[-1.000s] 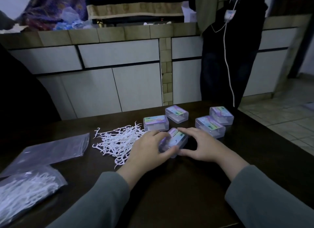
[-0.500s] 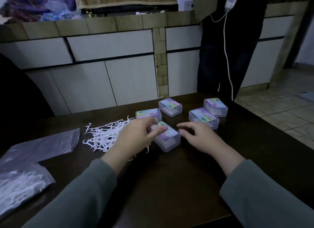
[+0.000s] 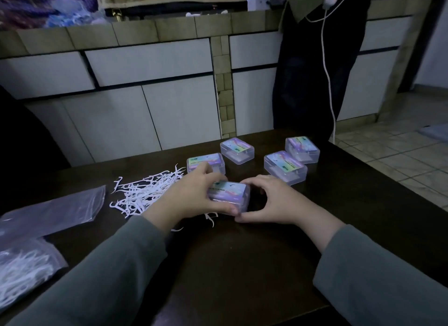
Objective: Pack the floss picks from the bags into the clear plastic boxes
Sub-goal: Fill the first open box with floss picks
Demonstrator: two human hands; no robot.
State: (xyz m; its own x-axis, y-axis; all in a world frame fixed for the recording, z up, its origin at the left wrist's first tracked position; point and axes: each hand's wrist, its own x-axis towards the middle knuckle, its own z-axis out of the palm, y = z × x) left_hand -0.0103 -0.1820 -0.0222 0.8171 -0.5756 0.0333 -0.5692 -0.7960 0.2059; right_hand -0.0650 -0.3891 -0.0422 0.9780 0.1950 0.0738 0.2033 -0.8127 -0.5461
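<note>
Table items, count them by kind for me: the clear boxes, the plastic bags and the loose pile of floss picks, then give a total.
Clear plastic boxes: 5, one held between the left hand and right hand, four farther back, for example
Plastic bags: 2, one flat, one with picks inside
Loose piles of floss picks: 1
Total: 8

sleeves [image 3: 116, 274]: grey-green, long, plain | hands [image 3: 191, 194]: bare, no rings

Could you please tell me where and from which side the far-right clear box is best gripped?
Grip the far-right box across its two long side walls, coming from above. It lies flat with its lid shut, and the neighbouring box sits close off its near-left corner, so a top approach seems least obstructed.
</note>
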